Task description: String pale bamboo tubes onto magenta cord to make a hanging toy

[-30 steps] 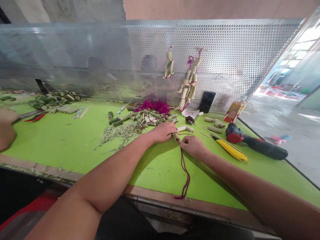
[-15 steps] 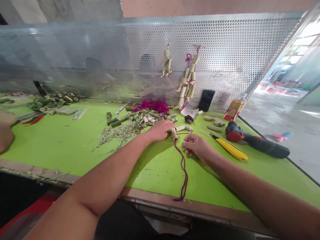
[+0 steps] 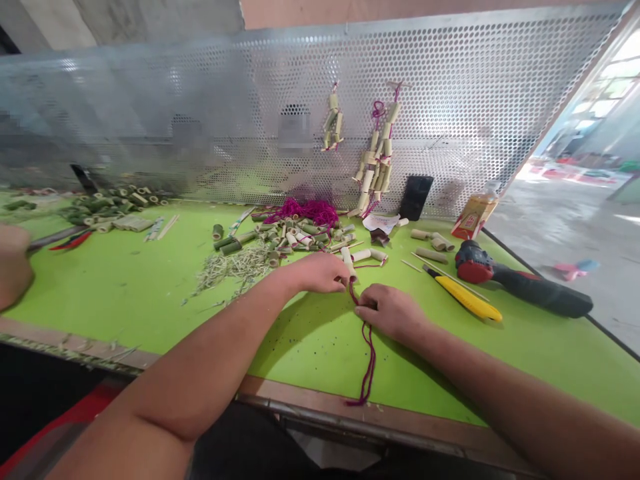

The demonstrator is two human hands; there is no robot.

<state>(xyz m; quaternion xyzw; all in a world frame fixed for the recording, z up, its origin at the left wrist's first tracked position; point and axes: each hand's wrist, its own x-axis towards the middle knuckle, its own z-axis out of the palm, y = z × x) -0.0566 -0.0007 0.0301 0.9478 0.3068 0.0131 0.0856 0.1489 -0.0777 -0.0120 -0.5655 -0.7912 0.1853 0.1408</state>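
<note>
My right hand (image 3: 393, 310) pinches a doubled purple string (image 3: 371, 363) just below a short bamboo tube (image 3: 349, 262). The string comes out of that tube's lower end, and its loose ends trail toward the front edge of the table. My left hand (image 3: 323, 272) is closed right beside the tube's lower end; what its fingertips hold, if anything, is hidden. Behind my hands lie two more pale bamboo tubes (image 3: 369, 255), joined by the same kind of string.
Cut bamboo pieces (image 3: 235, 245), shavings (image 3: 237, 267) and a purple string heap (image 3: 307, 212) lie behind. At right are a yellow cutter knife (image 3: 467, 298), a power tool (image 3: 525, 287) and a bottle (image 3: 475, 213). Bamboo figures (image 3: 380, 160) hang on perforated metal. Another person's hand (image 3: 13, 267) is far left.
My left hand has drawn down and nearer, from the tube's side to its lower end. My right hand has moved slightly down and left and closed on the string.
</note>
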